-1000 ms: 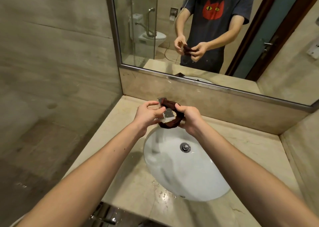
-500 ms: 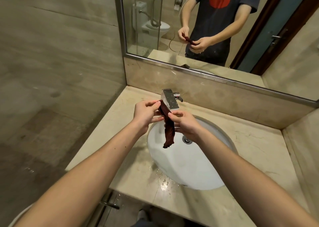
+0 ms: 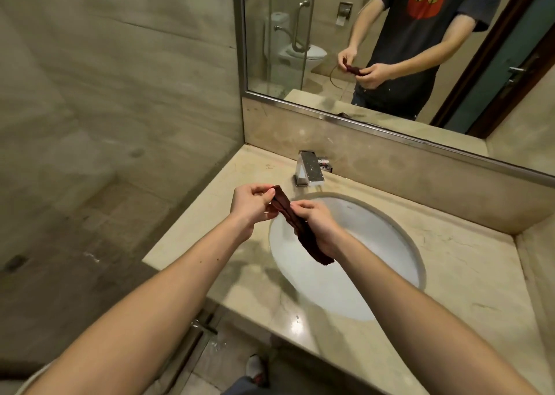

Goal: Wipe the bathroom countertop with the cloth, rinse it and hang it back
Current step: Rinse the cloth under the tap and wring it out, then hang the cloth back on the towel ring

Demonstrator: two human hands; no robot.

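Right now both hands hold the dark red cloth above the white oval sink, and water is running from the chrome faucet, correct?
Not quite. In the head view, both hands, left and right, hold the dark red cloth above the white oval sink, but no water runs from the chrome faucet.

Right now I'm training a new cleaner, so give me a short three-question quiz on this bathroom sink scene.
1. True or false: the dark red cloth is lying flat on the countertop.
2. Which hands hold the cloth? A) left hand only B) right hand only C) both
3. Fill in: the lower end of the cloth hangs over the white ____.

Key:
1. False; it is held up in the air.
2. C; the left pinches the top end, the right grips further down.
3. Basin; the faucet behind it shows no running water.
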